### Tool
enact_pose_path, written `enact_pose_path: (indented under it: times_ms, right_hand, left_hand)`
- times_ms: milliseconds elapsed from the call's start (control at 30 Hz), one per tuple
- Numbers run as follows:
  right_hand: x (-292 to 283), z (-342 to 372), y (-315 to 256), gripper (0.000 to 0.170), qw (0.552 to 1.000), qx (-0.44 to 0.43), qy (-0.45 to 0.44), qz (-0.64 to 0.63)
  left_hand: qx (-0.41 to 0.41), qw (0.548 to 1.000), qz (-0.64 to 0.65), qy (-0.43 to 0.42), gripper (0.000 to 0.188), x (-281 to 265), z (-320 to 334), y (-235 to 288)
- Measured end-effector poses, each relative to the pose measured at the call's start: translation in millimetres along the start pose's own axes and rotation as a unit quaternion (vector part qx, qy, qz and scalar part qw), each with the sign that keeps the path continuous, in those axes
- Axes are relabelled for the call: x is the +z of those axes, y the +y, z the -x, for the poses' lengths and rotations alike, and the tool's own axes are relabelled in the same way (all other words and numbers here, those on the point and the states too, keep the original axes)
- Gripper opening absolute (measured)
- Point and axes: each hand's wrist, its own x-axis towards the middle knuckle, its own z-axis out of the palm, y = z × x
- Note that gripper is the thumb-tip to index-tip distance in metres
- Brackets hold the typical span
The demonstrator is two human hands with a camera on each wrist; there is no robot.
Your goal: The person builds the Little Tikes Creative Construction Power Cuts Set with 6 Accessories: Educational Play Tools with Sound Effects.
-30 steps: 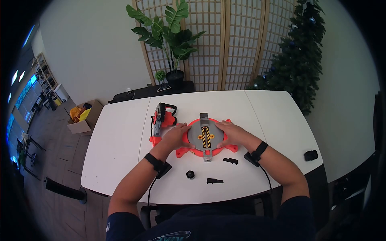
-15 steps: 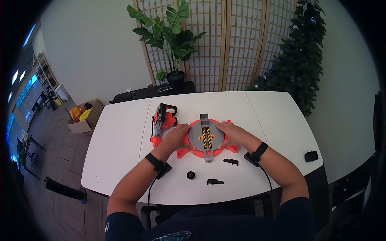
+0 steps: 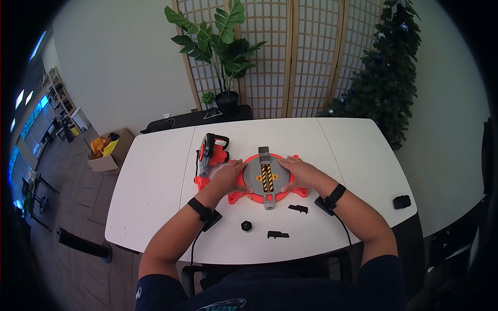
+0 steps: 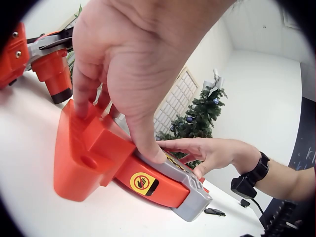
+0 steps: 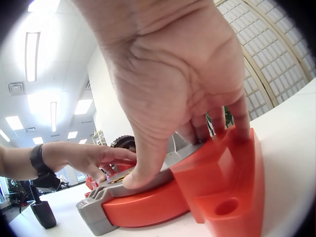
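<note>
Head: left hand [image 3: 226, 178] touches disc rim [image 3: 258, 200]

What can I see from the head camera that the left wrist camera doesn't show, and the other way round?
Only the head view shows the cardboard box on the floor and the shelving behind it.

Only the left wrist view shows the palm side of the left hand and the yellow label with a crossed-out hand.

Both show the right hand, the red and gray round device that both hands touch, the decorated tree and the lattice screen.
</note>
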Motion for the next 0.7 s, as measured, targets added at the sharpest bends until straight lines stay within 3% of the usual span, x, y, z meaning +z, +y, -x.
enact_pose_path:
  times_ms: [300,400,467,500,567,600,667,700]
  right_hand:
    - [-5,4,-3,0.099,1.0,-0.012,0.006,-0.019]
    - [-10,6,-7,0.097,0.999,-0.017,-0.002,-0.039]
    - [-8,6,-5,0.098,0.999,-0.013,-0.003,-0.038]
    - [-7,6,-4,0.099,0.999,-0.01,-0.003,-0.037]
    - [-2,6,-1,0.101,0.999,-0.008,0.0,-0.034]
    - [-1,6,0,0.102,1.0,-0.007,0.004,-0.03]
    - [0,5,2,0.104,1.0,-0.006,0.001,-0.028]
    - [0,5,2,0.105,1.0,-0.005,-0.002,-0.025]
  left_hand:
    - [-0.001,1.0,0.003,-0.007,0.106,2,0,-3]
    - [0.05,0.998,0.03,0.014,0.093,-1,2,-1]
    - [0.109,0.99,0.041,0.081,0.07,-7,8,7]
    - [0.109,0.99,0.041,0.08,0.07,-17,11,15]
    - [0.05,0.984,0.151,-0.083,0.05,-38,18,30]
    - [0.05,0.984,0.151,-0.083,0.05,-43,22,34]
    - [0.117,0.952,0.169,-0.225,0.04,-50,32,40]
    - [0.113,0.946,0.183,-0.241,0.04,-53,39,46]
